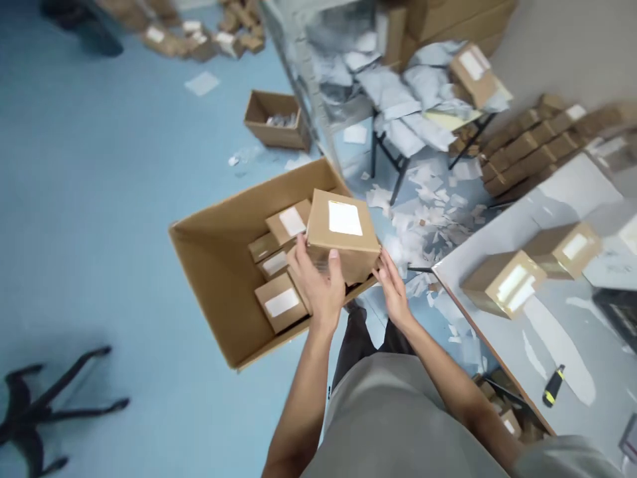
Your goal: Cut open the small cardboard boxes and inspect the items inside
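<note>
A brown cardboard box point(365, 244) with a white label on top is held between my two hands, over the right end of a large open carton point(206, 292). My left hand point(321, 282) grips its near left side, thumb up along the front face. The fingers of my right hand point(393, 285) press against its right corner. Inside the large carton lie several smaller labelled boxes, among them one near the front wall point(281, 303) and one at the back point(289, 222). Part of the carton's right end is hidden by the held box.
On the right, a table point(562, 332) bears two labelled boxes and a black-and-yellow cutter point(553, 386). Beyond the carton stands a small open box point(276, 119). Grey parcels point(393, 99) cover another table; paper scraps litter the floor. Chair legs point(44, 411) show at lower left.
</note>
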Demonstrator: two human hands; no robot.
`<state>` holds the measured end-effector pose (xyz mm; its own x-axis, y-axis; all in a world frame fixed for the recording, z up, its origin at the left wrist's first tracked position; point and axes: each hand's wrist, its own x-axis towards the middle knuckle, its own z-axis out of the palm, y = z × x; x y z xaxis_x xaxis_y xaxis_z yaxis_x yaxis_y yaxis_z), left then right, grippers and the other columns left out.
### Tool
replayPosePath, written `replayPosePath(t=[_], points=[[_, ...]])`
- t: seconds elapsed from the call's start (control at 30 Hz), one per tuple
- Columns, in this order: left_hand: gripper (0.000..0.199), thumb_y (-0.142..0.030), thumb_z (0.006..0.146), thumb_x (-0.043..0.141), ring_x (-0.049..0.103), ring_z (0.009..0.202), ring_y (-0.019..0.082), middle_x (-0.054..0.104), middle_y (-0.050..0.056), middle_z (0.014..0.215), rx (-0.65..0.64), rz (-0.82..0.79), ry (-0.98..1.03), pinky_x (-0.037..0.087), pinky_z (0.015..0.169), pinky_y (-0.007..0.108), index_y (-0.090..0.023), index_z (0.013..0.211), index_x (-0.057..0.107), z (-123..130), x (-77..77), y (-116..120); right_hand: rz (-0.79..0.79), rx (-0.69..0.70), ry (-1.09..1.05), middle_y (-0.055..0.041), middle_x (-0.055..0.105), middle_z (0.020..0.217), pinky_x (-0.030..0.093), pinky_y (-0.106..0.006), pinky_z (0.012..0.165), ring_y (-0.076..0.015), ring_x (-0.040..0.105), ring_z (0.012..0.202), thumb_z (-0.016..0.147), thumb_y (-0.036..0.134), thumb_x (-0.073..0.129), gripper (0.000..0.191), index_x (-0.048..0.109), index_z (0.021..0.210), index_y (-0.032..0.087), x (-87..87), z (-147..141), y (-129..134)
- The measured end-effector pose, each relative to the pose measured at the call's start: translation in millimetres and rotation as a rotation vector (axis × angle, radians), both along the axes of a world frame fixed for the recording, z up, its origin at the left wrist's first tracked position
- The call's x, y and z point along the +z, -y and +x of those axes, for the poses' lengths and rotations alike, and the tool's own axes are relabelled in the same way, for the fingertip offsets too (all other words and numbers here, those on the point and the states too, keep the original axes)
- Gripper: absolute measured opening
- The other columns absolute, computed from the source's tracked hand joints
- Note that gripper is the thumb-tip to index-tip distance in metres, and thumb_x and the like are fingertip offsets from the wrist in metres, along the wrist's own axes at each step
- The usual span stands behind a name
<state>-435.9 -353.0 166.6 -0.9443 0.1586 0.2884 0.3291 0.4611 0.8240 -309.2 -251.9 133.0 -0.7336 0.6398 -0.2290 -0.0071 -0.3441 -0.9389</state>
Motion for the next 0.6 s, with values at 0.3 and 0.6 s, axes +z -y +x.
replayPosePath(t=[0.3, 0.6], points=[[0.064, -0.047, 0.117, 0.058, 0.061, 0.155, 0.035, 0.06, 0.021, 0.157, -0.817, 0.107, -0.147, 0.051, 0.132, 0.052, -0.024, 0.175, 0.046, 214.8, 79.3, -221.9, 0.042, -0.878, -0.102, -0.0065, 0.051, 0.185, 0.044, -0.064, 0.14, -0.034, 0.051, 0.171, 0.104, 0.068, 0.073, 0.071, 0.064, 0.168, 0.038, 48.5, 230.6, -117.6], [0.073, -0.033, 0.113, 0.056, 0.056, 0.164, 0.037, 0.062, 0.022, 0.167, -1.513, 0.105, -0.336, 0.044, 0.14, 0.062, -0.022, 0.181, 0.034, 419.8, 38.5, -287.0, -0.071, -1.494, -0.062, -0.0087, 0.053, 0.183, 0.034, -0.06, 0.146, -0.0272, 0.051, 0.17, 0.107, 0.067, 0.061, 0.073, 0.059, 0.169, 0.029, 7.7, 384.9, -132.9]])
